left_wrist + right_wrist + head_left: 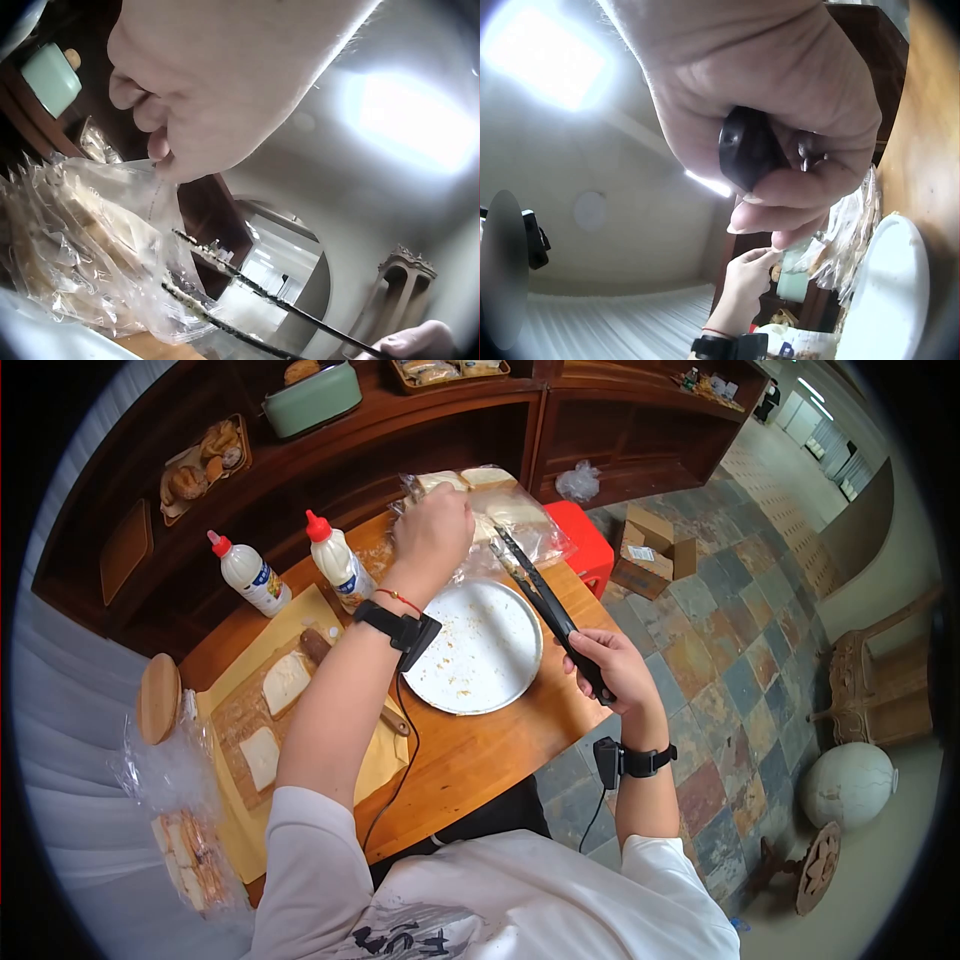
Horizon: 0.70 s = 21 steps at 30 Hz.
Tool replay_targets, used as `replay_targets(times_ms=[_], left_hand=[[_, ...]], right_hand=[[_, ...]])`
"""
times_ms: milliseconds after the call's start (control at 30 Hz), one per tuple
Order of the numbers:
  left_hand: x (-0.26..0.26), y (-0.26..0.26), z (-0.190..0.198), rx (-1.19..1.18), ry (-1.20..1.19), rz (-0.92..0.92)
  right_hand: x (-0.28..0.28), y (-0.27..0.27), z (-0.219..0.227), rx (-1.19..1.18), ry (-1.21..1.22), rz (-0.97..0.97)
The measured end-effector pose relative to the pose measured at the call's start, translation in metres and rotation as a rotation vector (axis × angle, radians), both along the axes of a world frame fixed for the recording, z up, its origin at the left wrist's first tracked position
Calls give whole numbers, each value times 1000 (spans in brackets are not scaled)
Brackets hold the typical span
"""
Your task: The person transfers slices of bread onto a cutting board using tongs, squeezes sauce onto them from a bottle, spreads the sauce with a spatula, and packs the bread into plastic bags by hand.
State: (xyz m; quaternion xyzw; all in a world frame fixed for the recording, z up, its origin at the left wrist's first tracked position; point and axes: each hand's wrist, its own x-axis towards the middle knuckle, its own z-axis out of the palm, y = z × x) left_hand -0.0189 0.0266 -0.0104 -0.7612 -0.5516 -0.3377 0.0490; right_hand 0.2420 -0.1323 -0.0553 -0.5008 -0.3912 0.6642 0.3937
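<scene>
The left hand (433, 535) pinches the edge of a clear bag (545, 538) of bread (487, 477) at the top centre of the frame, its fingers curled in. The right hand (622, 672), right of centre, grips the tongs (556, 624), whose smeared tips stand a little apart at the bag's near side; whether they are inside the film, I cannot tell. The step in hand looks like reaching to the bread while the film is held up. The next move seems to call for a steady lift on the film and tips lined up with one slice, closed gently, since soft bread could squash or the film snag. The plate (505, 682), strewn with crumbs, sits just below the bag.
</scene>
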Motion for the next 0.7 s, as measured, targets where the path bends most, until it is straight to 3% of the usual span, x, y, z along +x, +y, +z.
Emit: replay_targets(times_ms=[233, 467, 600, 700], left_hand=[[-6, 5, 16, 51, -74, -34], [-13, 4, 22, 37, -45, -9], [-14, -3, 21, 5, -5, 1], [-13, -5, 16, 15, -24, -27]], right_hand=[[-20, 15, 23, 54, -46, 20], [-19, 32, 14, -30, 2, 77], [-17, 33, 26, -10, 227, 10], [-30, 52, 22, -152, 408, 15]])
